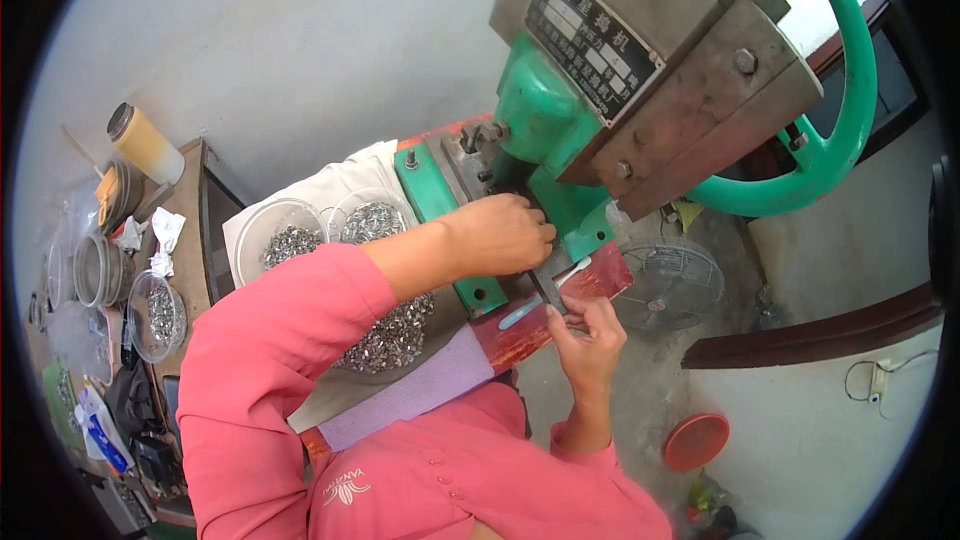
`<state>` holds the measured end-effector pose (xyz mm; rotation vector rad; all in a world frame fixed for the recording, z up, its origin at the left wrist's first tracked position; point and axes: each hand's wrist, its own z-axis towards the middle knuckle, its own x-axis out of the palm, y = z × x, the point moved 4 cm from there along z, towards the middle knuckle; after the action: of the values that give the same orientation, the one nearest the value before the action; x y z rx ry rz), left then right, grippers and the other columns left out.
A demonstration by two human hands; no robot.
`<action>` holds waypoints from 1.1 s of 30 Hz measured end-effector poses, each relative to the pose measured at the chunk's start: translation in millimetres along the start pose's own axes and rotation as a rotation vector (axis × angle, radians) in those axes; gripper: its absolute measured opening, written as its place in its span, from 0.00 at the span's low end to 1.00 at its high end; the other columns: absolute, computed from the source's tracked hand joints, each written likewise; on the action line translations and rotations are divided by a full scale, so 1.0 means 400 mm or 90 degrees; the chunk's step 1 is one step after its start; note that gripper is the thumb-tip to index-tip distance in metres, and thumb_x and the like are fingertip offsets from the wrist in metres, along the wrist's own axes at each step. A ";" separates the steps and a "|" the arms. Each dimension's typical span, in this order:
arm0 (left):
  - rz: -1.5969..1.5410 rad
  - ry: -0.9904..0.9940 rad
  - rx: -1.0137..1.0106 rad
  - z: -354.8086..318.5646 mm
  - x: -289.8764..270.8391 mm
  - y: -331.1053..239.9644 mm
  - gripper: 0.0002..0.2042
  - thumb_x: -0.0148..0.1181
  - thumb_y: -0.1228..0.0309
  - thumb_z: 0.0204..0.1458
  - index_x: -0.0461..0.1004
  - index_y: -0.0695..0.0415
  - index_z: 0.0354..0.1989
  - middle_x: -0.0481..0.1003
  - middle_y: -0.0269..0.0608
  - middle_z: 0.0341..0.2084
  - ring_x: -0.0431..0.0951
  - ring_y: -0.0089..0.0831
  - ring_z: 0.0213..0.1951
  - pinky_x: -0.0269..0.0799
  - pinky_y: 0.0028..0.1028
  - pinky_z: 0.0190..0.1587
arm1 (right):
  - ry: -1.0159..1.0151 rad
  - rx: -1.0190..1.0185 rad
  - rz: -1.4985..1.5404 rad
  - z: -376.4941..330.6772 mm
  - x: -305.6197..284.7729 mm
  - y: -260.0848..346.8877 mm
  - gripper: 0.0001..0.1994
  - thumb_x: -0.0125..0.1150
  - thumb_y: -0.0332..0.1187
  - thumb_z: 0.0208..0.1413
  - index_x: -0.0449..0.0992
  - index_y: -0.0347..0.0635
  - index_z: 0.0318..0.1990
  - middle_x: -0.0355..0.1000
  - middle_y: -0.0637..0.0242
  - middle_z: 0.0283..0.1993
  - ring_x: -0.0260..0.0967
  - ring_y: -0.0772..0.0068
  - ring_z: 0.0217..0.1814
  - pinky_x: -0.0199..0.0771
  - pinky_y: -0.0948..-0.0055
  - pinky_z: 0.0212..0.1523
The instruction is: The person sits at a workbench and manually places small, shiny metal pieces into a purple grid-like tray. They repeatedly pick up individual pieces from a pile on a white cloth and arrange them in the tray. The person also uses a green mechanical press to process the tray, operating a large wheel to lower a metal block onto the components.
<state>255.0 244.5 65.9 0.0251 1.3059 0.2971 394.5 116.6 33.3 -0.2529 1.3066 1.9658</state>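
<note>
Biggest on my feed: the press (545,105). Green-painted body and base, bare steel head, scuffed and stained slide, dark plate on the front. Green wheel (859,60) on its right side. It stands on the desk (503,339), red paint worn at the edge. Two clear round tubs (252,240) sit left of the press base. Hands: left hand (503,233) is curled over the press's work area, fingertips hidden, so I can't tell if it grips anything. Right hand (588,338) pinches the near end of the dark bar (547,291) between thumb and fingers. Bar is flat, narrow, dull grey, slanting from the press toward me, crossing over a slim blue-and-white stick (519,314). Smallest: metal pieces (372,223), shiny silver, in both tubs and heaped beside the left forearm.
</note>
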 end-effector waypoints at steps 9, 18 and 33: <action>-0.038 -0.270 -0.173 -0.080 0.097 -0.104 0.09 0.57 0.62 0.46 0.79 0.51 0.24 0.76 0.34 0.29 0.78 0.34 0.37 0.71 0.33 0.39 | -0.015 -0.159 -0.084 0.023 0.099 -0.063 0.08 0.63 0.18 0.53 0.81 0.31 0.41 0.76 0.61 0.36 0.73 0.69 0.34 0.76 0.71 0.36; 0.014 -0.419 -0.283 -0.090 0.139 -0.114 0.09 0.56 0.64 0.45 0.78 0.55 0.28 0.76 0.31 0.26 0.76 0.31 0.36 0.68 0.29 0.39 | 0.184 -0.017 -0.004 0.207 0.152 -0.266 0.21 0.47 0.39 0.71 0.69 0.26 0.59 0.70 0.50 0.60 0.65 0.59 0.62 0.59 0.65 0.65; 0.036 -0.459 -0.291 -0.093 0.152 -0.124 0.08 0.57 0.63 0.45 0.78 0.53 0.25 0.75 0.30 0.28 0.76 0.31 0.37 0.68 0.31 0.39 | 0.266 0.213 0.089 0.248 0.158 -0.288 0.29 0.47 0.43 0.69 0.60 0.24 0.66 0.56 0.49 0.72 0.52 0.58 0.73 0.48 0.64 0.71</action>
<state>243.5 205.4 -10.6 -0.2015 0.5040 0.5683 451.0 254.5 -36.7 -0.4328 1.9425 1.8257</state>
